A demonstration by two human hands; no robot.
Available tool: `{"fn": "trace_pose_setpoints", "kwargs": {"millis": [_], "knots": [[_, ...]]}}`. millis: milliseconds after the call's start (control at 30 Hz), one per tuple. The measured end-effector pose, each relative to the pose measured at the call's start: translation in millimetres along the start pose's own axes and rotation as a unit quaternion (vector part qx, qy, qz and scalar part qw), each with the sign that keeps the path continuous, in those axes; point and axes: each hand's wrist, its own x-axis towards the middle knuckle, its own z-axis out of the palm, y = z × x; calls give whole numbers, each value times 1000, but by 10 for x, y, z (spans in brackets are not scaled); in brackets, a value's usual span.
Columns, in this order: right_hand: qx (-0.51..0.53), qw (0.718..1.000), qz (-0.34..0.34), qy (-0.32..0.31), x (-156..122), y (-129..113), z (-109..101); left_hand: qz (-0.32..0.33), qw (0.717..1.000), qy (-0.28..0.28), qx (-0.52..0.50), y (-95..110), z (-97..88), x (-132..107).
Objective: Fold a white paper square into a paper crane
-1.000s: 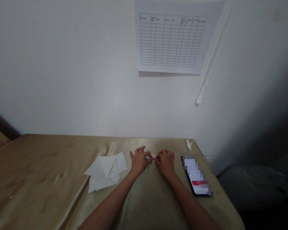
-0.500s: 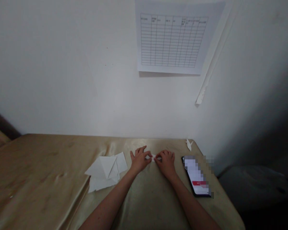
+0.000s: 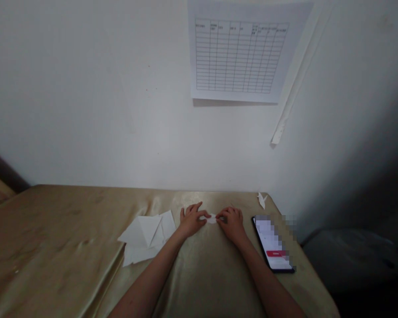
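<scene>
Directly between both hands, paper

One pinched paper, one phone, one chart

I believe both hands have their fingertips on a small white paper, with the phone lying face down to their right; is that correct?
Not quite: the phone lies face up and lit, as the head view shows. It is to the right, and the left hand and right hand do touch the small white paper.
</scene>
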Motion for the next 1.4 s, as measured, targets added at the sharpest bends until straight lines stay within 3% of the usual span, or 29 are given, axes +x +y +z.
{"fn": "trace_pose_setpoints", "kwargs": {"millis": [200, 600, 967, 1400], "knots": [[1, 1000, -20, 6, -33, 33, 9, 33, 999, 26, 14, -25, 3, -71], [-33, 998, 3, 44, -65, -71, 43, -3, 996, 91, 3, 137, 116, -29], [-2, 1000, 17, 19, -6, 0, 34, -4, 999, 46, -1, 60, -14, -9], [-15, 999, -35, 22, -61, 30, 24, 4, 996, 94, 2, 27, 85, -21]]}}
